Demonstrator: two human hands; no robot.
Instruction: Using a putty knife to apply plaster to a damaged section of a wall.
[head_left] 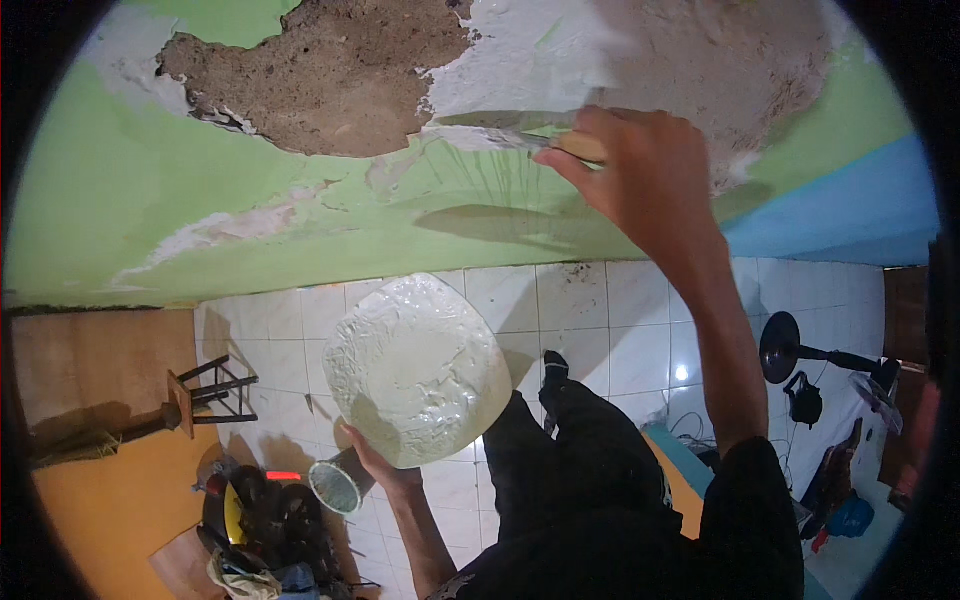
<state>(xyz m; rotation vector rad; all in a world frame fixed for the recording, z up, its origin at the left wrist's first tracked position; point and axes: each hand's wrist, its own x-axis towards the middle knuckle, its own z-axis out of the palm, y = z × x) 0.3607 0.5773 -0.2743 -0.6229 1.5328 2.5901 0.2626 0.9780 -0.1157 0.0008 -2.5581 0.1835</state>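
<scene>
My right hand (650,160) is raised to the wall and closed around the wooden handle of a putty knife (520,140). Its blade lies against a green wall (380,225), along the lower edge of a smear of wet white plaster (510,60). Bare brown-grey render (330,80) shows left of the smear, where the paint has come away. My left hand (375,460) holds up a rounded board (490,405) by its near left edge, with fingers partly hidden beneath it. Thick white plaster (415,350) covers most of the board.
A small dark stool (190,400) stands on white floor tiles (575,300) to the left. Near my left hand is a cylindrical container (338,487), beside a cluttered pile (265,520). A black standing fan (785,347) and a dark kettle (803,398) are at the right.
</scene>
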